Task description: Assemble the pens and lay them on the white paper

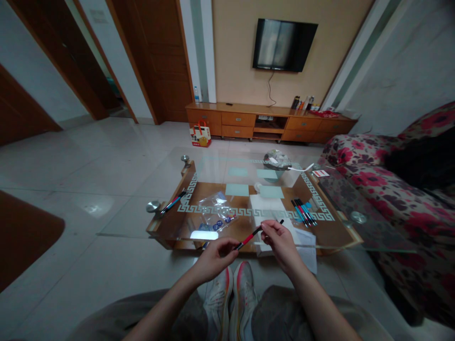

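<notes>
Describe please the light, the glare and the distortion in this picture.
Head view: dim, cool light; white glare on the glass, softer glare on the floor; pale reflection in the TV; door and TV lean, likely wide-angle distortion; pen distinct, but any print on it unreadable.

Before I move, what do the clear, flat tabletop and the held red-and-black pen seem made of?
Clear, flat tabletop: glossy glass, by its reflections and the floor showing through.
Slim red-and-black pen: probably smooth plastic, from its even colour, though metal is possible.
</notes>
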A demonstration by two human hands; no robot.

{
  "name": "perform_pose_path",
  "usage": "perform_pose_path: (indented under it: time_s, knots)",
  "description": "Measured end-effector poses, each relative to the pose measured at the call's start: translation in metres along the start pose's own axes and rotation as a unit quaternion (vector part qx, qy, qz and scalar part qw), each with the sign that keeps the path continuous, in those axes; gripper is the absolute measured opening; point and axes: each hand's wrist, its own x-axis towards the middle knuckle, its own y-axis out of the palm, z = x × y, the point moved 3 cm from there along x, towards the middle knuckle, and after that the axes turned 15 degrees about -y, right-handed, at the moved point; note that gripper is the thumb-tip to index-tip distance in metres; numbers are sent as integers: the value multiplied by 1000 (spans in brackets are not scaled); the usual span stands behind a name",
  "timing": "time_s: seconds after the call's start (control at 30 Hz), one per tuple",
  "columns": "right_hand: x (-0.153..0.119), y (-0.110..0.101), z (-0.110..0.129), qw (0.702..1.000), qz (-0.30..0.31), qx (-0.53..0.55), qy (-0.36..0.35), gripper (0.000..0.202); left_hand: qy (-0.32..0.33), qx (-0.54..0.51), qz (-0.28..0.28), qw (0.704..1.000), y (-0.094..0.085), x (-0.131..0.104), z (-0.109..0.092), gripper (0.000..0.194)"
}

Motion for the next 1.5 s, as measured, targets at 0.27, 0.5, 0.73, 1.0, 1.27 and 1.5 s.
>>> perform_pose_path:
  time_s: [0.27, 0.5, 0.73, 1.0, 1.27, 1.5]
  knots:
    - [2, -1, 7, 997, 48, -52, -35, 34, -37, -111, -160, 980, -19, 1, -10, 35]
    - [0, 4, 11, 987, 103, -114, -53, 34, -20, -172, -202, 964, -26, 1, -6, 35]
    - [-1, 6, 5, 985, 121, -111, -53, 29, -19, -227, -193, 954, -25, 2, -2, 35]
    - [-7, 14, 12, 970, 198, -133, -44, 25, 4, -273, -209, 939, -28, 5, -1, 45]
    - [-3, 9, 8, 972, 172, -144, -75, 25, -46, -238, -163, 956, -26, 7, 5, 35]
    - [16, -40, 25, 909, 42, -359, -209, 26, -55, -278, -169, 944, -27, 8, 9, 34]
